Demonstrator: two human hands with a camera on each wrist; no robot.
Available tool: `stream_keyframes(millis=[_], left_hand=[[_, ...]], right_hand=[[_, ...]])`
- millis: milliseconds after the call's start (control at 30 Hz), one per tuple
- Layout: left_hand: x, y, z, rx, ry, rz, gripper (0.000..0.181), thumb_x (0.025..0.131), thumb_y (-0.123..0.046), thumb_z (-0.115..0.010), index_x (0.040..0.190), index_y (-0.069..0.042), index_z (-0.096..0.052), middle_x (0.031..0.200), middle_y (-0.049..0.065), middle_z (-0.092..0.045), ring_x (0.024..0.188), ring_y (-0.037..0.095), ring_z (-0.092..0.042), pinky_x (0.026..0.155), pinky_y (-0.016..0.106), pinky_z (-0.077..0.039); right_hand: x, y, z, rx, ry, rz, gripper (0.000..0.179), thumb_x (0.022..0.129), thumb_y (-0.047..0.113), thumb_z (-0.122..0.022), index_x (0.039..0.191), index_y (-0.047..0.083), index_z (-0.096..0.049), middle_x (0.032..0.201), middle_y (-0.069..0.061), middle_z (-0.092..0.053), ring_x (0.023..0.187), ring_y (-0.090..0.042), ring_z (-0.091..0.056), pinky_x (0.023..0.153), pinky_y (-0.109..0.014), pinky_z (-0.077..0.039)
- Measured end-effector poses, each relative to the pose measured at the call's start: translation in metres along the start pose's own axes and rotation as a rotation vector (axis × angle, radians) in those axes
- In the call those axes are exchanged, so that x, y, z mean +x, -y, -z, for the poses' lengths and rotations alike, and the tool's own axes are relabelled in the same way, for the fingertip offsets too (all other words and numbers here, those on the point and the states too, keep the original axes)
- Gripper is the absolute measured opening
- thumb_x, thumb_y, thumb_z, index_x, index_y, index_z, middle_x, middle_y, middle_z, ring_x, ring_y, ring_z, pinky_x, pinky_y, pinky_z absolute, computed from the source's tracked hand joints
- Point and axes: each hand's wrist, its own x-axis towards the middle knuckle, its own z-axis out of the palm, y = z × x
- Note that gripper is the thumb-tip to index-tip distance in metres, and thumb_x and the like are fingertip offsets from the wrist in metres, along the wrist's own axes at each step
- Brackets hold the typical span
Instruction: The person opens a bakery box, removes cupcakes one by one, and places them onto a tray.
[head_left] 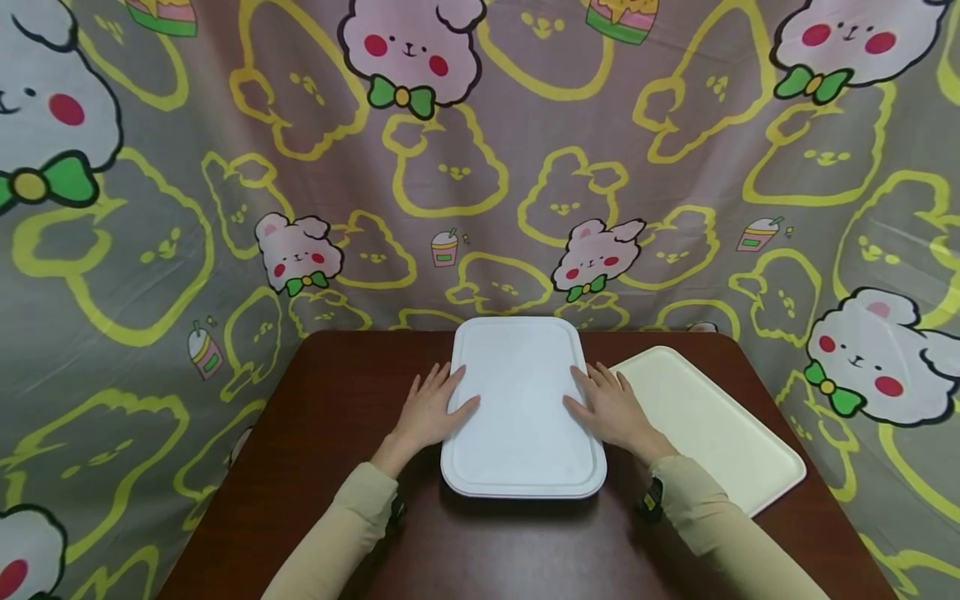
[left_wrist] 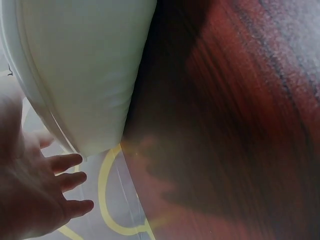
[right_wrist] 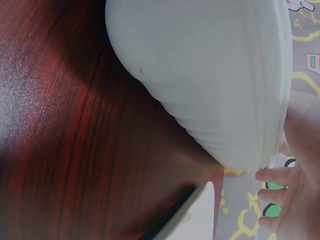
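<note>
A white rectangular storage box (right_wrist: pixel 185 60) with ridged side walls stands on the table, its white lid (head_left: pixel 522 408) on top. Along the lid's left edge rests my left hand (head_left: pixel 431 408), thumb over the top and the other fingers spread and fairly straight. My right hand (head_left: pixel 611 408) touches the opposite edge in much the same way, thumb lying on the lid. In both wrist views the fingers reach out beside the rim rather than curling under it. What the box holds is hidden by the lid.
A cream flat tray (head_left: pixel 708 425) lies slanted on the right of the dark wooden table (head_left: pixel 337 392), partly behind the right forearm. A curtain (head_left: pixel 510 167) printed with cartoon animals hangs behind the table and along its sides.
</note>
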Motion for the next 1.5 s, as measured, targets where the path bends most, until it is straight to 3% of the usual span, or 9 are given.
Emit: stream_keyframes(millis=[333,667,933,1100,1233,1267,1333,1467,1500], left_hand=[[-0.002,-0.003,-0.001,0.001,0.010,-0.011,0.079,0.108,-0.062,-0.058,0.169,-0.013,-0.045,0.177,0.026,-0.035,0.169,0.043,-0.028,0.137,0.071,-0.020],[0.000,-0.002,-0.003,-0.056,-0.002,-0.017,0.081,0.106,-0.060,-0.061,0.167,-0.008,-0.047,0.176,0.029,-0.035,0.168,0.044,-0.029,0.138,0.067,-0.020],[0.001,-0.002,0.001,-0.214,-0.022,0.013,0.079,0.105,-0.049,-0.068,0.165,-0.003,-0.048,0.176,0.030,-0.034,0.168,0.046,-0.030,0.138,0.065,-0.025],[0.001,-0.001,0.005,-0.337,-0.031,0.041,0.078,0.105,-0.043,-0.072,0.167,-0.004,-0.045,0.179,0.026,-0.031,0.164,0.049,-0.034,0.132,0.065,-0.036],[0.000,0.002,0.005,-0.370,-0.068,-0.001,0.080,0.104,-0.048,-0.071,0.166,-0.003,-0.047,0.177,0.028,-0.034,0.161,0.053,-0.039,0.126,0.068,-0.042],[0.003,0.013,-0.003,-0.381,-0.087,-0.042,0.084,0.103,-0.055,-0.070,0.167,-0.007,-0.046,0.178,0.025,-0.033,0.162,0.048,-0.039,0.128,0.062,-0.044],[0.001,0.014,-0.003,-0.400,-0.108,-0.060,0.083,0.103,-0.055,-0.070,0.166,-0.006,-0.049,0.176,0.028,-0.036,0.160,0.049,-0.041,0.126,0.063,-0.045],[0.001,0.014,-0.002,-0.426,-0.129,-0.054,0.074,0.103,-0.041,-0.073,0.163,-0.004,-0.051,0.174,0.031,-0.037,0.159,0.047,-0.044,0.126,0.060,-0.047],[-0.002,0.003,0.006,-0.419,-0.121,-0.021,0.070,0.103,-0.030,-0.074,0.161,0.000,-0.052,0.172,0.035,-0.038,0.156,0.052,-0.045,0.123,0.066,-0.047]], right_hand=[[0.000,0.002,-0.003,-0.002,0.009,-0.006,0.066,0.110,0.041,-0.063,0.161,0.001,-0.053,0.162,-0.034,-0.053,0.161,-0.053,-0.039,0.129,-0.079,-0.027],[0.002,0.004,-0.002,0.068,0.003,-0.012,0.067,0.109,0.039,-0.065,0.161,-0.001,-0.052,0.165,-0.034,-0.049,0.162,-0.053,-0.037,0.129,-0.081,-0.025],[0.002,0.006,0.004,0.158,-0.026,0.014,0.062,0.108,0.028,-0.067,0.157,-0.008,-0.053,0.165,-0.036,-0.047,0.159,-0.056,-0.039,0.130,-0.078,-0.028],[0.002,0.008,0.010,0.267,-0.044,0.019,0.060,0.107,0.021,-0.069,0.156,-0.010,-0.053,0.167,-0.035,-0.046,0.157,-0.057,-0.042,0.127,-0.071,-0.039],[0.003,0.008,0.011,0.289,-0.032,0.006,0.061,0.108,0.021,-0.067,0.158,-0.009,-0.051,0.169,-0.035,-0.043,0.157,-0.055,-0.043,0.125,-0.069,-0.043],[0.003,0.008,0.011,0.290,-0.028,0.002,0.061,0.108,0.020,-0.067,0.159,-0.009,-0.050,0.170,-0.035,-0.041,0.157,-0.055,-0.043,0.125,-0.069,-0.043],[0.002,0.008,0.011,0.303,-0.020,-0.009,0.060,0.109,0.020,-0.066,0.159,-0.008,-0.050,0.171,-0.035,-0.039,0.158,-0.054,-0.042,0.126,-0.068,-0.043],[0.003,0.007,0.011,0.340,-0.028,-0.022,0.056,0.109,0.017,-0.065,0.159,-0.006,-0.052,0.171,-0.036,-0.038,0.158,-0.054,-0.042,0.125,-0.068,-0.043],[0.003,0.007,0.011,0.346,-0.033,-0.021,0.056,0.109,0.016,-0.065,0.158,-0.006,-0.053,0.171,-0.037,-0.038,0.157,-0.055,-0.042,0.125,-0.068,-0.043]])
